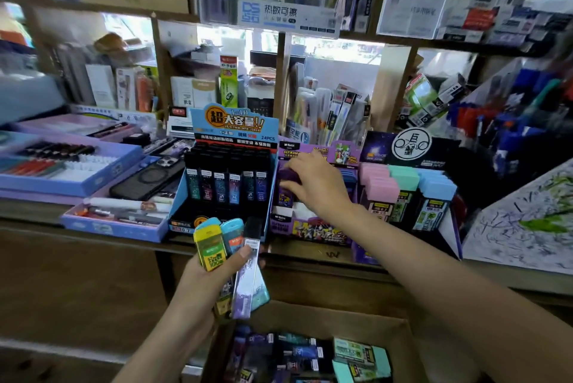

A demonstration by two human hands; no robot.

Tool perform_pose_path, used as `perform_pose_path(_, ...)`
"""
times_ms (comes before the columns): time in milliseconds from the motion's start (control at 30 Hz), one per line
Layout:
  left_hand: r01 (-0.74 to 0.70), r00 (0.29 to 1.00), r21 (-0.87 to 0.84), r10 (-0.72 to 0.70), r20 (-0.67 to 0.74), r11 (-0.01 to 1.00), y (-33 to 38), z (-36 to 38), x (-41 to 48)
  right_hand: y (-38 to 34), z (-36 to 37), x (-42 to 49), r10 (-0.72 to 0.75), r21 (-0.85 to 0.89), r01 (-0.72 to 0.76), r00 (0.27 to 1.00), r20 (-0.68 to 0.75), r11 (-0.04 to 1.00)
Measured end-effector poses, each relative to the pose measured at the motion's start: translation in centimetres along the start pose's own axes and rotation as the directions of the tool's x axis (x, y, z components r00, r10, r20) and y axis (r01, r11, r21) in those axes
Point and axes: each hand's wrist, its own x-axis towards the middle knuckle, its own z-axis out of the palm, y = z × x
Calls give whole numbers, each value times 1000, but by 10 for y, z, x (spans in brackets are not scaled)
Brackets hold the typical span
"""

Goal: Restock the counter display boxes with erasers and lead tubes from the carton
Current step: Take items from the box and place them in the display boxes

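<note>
My left hand (214, 271) grips a fanned bundle of lead tubes (229, 258), among them a yellow one, a teal one and a long clear lilac one, held in front of the counter edge. My right hand (316, 187) reaches into the purple display box (310, 232) and pinches a dark purple eraser (290, 176) over its compartment. Left of it stands the blue display box (266, 196) with black lead tubes (226, 184) in rows. At the right, a dark display box (451, 237) holds pink, mint and blue erasers (403, 181). The brown carton (400, 342) below holds more tubes and erasers.
Lilac-blue pen trays (102, 179) and a black phone (148, 179) lie on the counter at left. A scribbled test sheet (527, 221) slopes at right. Wooden shelves (280, 72) packed with stationery rise behind the display boxes.
</note>
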Motion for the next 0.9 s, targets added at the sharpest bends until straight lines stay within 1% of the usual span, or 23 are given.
perform_pose_path(67, 3, 1000, 4, -3, 11, 1000, 0, -1, 0, 1, 4, -1, -71, -95, 66, 996, -52, 993)
perform_pose_path(100, 5, 1000, 8, -5, 21, 1000, -1, -1, -1, 2, 6, -1, -65, -120, 56, 995, -74, 991)
perform_pose_path(233, 2, 999, 11, -3, 47, 1000, -1, 1, -2, 7, 13, 0, 54, -186, -74, 992, -113, 980)
perform_pose_path(300, -2, 999, 14, 2, 49, 1000, -1, 2, -2, 9, 11, -1, 66, -198, -86, 992, -105, 976)
perform_pose_path(400, -15, 998, 13, 14, 60, 1000, 0, 5, -1, 3, 1, -9, 32, -137, -48, 993, -117, 989)
perform_pose_path(433, -20, 997, 10, 19, 70, 1000, 1, 6, 0, -2, -3, -15, 31, -63, -39, 992, -123, 997)
perform_pose_path(467, -24, 997, 8, 23, 80, 1000, 2, 8, 1, -7, -7, -22, 54, 80, -45, 993, -109, 996)
perform_pose_path(500, -25, 996, 9, 25, 87, 1000, 2, 9, 2, -14, -13, -30, 104, 284, -91, 994, -30, 954)
perform_pose_path(533, -28, 995, 10, 27, 94, 1000, 2, 11, 3, -22, -20, -39, 141, 499, -175, 984, 107, 849)
perform_pose_path(567, -30, 994, 9, 29, 101, 999, 2, 14, 4, -28, -25, -47, 144, 656, -276, 958, 250, 702)
perform_pose_path(600, -33, 994, 9, 32, 107, 999, 2, 16, 5, -33, -29, -54, 124, 733, -359, 926, 356, 577)
perform_pose_path(633, -36, 993, 15, 34, 109, 999, 1, 18, 5, -36, -32, -61, 107, 762, -418, 899, 424, 495)
perform_pose_path(667, -41, 993, 25, 38, 112, 999, 0, 21, 5, -37, -33, -67, 102, 778, -458, 881, 462, 431)
perform_pose_path(733, -51, 992, 38, 47, 120, 998, -2, 25, 5, -38, -36, -73, 128, 796, -503, 862, 491, 337)
perform_pose_path(767, -53, 991, 37, 48, 124, 998, -3, 27, 5, -37, -37, -74, 145, 799, -512, 858, 493, 315)
perform_pose_path(867, -55, 989, 29, 51, 137, 998, -3, 29, 5, -33, -38, -73, 189, 797, -522, 853, 487, 304)
perform_pose_path(900, -58, 989, 25, 54, 141, 998, -3, 28, 5, -31, -38, -71, 208, 804, -525, 850, 483, 279)
